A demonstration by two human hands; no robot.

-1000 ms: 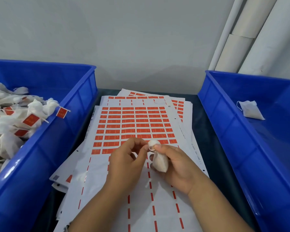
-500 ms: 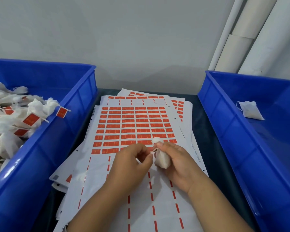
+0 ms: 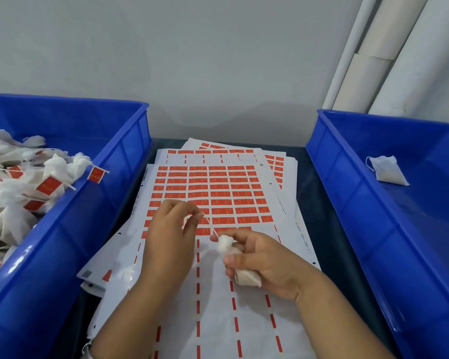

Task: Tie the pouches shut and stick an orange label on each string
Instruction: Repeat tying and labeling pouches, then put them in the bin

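The right hand (image 3: 265,263) grips a pouch (image 3: 246,277) over the label sheet (image 3: 218,195); the left hand's (image 3: 169,242) fingertips pinch its taut string (image 3: 211,227).

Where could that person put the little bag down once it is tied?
The right bin has the most bare floor, holding one loose pouch near its back. The left bin is heaped with labelled pouches. Between the bins, label sheets cover the dark table, leaving narrow strips beside each bin, and the peeled lower sheet under both hands.
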